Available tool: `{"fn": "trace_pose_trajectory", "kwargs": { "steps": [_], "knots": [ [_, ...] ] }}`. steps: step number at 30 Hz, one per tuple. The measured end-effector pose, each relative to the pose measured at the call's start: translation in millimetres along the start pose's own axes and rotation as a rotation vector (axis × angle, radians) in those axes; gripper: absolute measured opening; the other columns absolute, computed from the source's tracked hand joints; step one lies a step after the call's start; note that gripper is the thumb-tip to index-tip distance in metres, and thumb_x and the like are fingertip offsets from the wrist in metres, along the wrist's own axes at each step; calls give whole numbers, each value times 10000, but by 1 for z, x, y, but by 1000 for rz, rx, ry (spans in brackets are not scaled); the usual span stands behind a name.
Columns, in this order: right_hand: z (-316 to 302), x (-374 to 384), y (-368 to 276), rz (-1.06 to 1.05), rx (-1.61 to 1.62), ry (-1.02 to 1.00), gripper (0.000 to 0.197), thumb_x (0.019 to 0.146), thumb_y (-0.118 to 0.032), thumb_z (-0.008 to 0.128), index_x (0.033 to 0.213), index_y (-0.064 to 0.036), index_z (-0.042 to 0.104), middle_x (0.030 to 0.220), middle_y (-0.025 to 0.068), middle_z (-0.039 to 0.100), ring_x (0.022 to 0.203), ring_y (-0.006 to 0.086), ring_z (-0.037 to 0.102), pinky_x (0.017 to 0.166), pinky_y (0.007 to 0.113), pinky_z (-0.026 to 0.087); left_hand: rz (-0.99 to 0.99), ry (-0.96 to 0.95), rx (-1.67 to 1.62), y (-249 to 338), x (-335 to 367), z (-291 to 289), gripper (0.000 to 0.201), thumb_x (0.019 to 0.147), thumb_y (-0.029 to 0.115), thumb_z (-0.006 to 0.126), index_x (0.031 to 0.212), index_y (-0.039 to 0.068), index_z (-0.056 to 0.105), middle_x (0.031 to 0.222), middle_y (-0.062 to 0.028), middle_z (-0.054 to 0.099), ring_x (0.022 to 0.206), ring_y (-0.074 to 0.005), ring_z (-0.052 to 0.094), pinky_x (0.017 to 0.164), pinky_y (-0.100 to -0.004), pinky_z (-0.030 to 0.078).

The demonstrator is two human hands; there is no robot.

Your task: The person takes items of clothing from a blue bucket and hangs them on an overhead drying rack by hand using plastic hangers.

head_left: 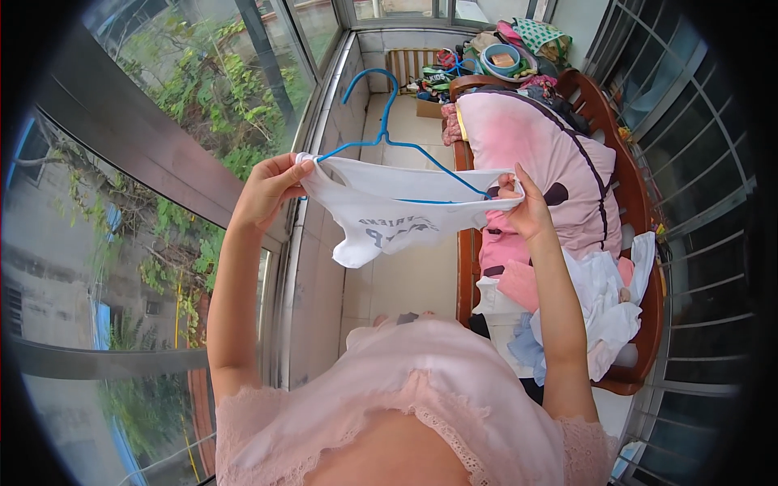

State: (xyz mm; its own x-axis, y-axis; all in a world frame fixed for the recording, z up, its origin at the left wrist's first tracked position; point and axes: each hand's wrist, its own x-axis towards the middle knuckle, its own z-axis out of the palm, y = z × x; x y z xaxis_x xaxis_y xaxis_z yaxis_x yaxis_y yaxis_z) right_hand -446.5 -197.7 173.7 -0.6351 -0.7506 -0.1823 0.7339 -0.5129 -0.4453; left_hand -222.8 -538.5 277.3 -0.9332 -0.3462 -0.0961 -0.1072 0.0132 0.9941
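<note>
A white tank top [381,211] with dark print is stretched between my two hands, held up in front of me. Inside it sits a blue clothes hanger [383,130], its hook pointing up and away. My left hand [273,188] pinches one shoulder strap against the hanger's left end. My right hand [524,202] grips the other strap near the hanger's right end, with the fingers partly behind the cloth. The hanger's lower bar shows through the neck opening.
Windows [235,89] run along the left above a tiled ledge [312,283]. At right, a wooden bench [636,186] carries a large pink cushion [527,146] and a heap of light clothes [604,300]. A blue basin [501,57] stands among piled things at the far end.
</note>
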Motion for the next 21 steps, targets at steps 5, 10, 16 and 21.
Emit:
{"fn": "trace_pose_trajectory", "kwargs": {
  "steps": [5, 10, 16, 21],
  "knots": [
    [21, -5, 1, -84, -456, 42, 176, 855, -212, 596, 940, -59, 589, 791, -1, 595, 556, 37, 502, 473, 171, 388, -51, 29, 15, -10, -1, 11, 233, 816, 272, 645, 881, 49, 625, 824, -4, 615, 773, -94, 586, 753, -250, 481],
    [55, -11, 22, -203, -823, 74, 216, 857, -201, 591, 999, -38, 588, 787, -17, 604, 566, 13, 532, 412, 152, 348, -65, -58, -71, -17, -4, 21, 234, 818, 258, 641, 896, 38, 619, 837, -19, 621, 787, -109, 594, 770, -265, 487],
    [42, -16, 12, -208, -1528, 124, 392, 832, -408, 583, 934, -30, 603, 670, 5, 585, 469, 110, 557, 430, 237, 390, -95, -94, -159, -17, -7, 19, 216, 831, 239, 625, 900, 35, 610, 845, -27, 629, 784, -113, 603, 766, -265, 493],
    [61, -32, 9, -724, -2135, 192, 464, 787, -465, 604, 850, -5, 597, 800, 97, 586, 670, 218, 597, 649, 355, 456, -100, -90, -223, -23, -10, 13, 193, 837, 220, 616, 898, 37, 603, 842, -30, 634, 759, -110, 610, 742, -261, 503]
  ]
}}
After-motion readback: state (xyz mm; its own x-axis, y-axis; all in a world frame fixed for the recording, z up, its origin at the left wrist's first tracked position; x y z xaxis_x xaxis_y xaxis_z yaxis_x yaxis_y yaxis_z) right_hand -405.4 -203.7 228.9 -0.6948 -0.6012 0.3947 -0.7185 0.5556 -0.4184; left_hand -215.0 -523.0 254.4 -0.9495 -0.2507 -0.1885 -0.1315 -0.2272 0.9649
